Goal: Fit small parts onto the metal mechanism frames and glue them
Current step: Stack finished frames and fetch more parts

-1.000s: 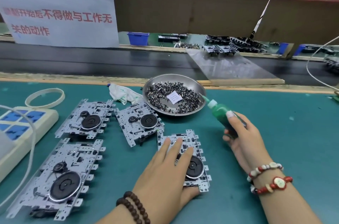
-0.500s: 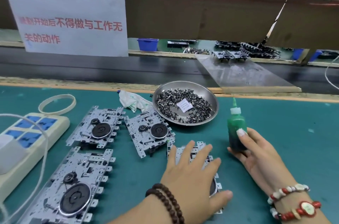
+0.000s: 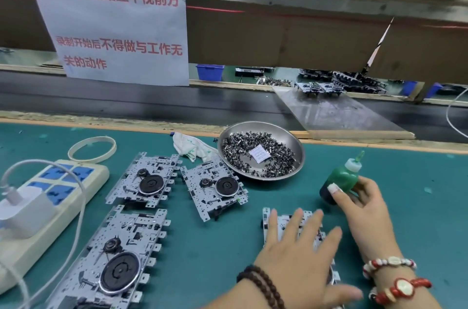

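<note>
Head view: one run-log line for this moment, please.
left hand flat on metal mechanism frame | right hand holds green glue bottle, nozzle up | round steel dish of small parts untouched

green-matted desk [image 3: 417, 182] edged in worn wood, dark conveyor belt [image 3: 126, 103] run behind it, brown partition board [image 3: 291, 40] raised beyond, white paper notice [image 3: 119, 30] printed in red hung on it, blue bins [image 3: 210, 72] set on a far bench

4 metal frames [image 3: 144, 182] flat on mat | parts dish [image 3: 298, 154] behind | green glue btl [image 3: 340, 182] tilted
</note>
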### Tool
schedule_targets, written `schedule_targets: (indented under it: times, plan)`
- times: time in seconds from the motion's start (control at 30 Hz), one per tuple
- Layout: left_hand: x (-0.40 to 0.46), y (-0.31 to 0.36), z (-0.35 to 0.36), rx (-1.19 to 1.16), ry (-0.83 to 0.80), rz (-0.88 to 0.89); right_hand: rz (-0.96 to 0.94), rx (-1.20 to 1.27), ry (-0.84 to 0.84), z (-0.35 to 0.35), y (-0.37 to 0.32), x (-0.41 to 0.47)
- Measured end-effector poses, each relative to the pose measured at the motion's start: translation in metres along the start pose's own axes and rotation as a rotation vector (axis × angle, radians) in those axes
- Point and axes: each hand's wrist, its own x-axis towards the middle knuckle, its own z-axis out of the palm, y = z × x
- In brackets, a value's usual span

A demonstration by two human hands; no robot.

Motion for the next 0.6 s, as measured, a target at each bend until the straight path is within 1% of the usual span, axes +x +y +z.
schedule_targets:
  times: [0.1,0.23,0.37,0.43,0.6]
  plan:
    - [0.024,-0.01,-0.006,0.007,0.069,-0.029,-0.017,-0.005,0.05,-0.005,0.001,0.002]
    - [0.031,-0.022,-0.013,0.041,0.059,-0.082,-0.008,-0.015,0.034,-0.007,0.004,0.002]
    - [0.017,-0.032,-0.011,0.036,0.039,-0.143,-0.005,-0.049,0.002,-0.004,0.003,0.0]
    - [0.009,-0.035,-0.011,0.044,0.021,-0.162,0.004,-0.094,-0.019,-0.003,0.004,-0.001]
    - [-0.01,-0.042,-0.012,0.048,-0.013,-0.232,0.023,-0.243,-0.004,-0.006,0.003,-0.002]
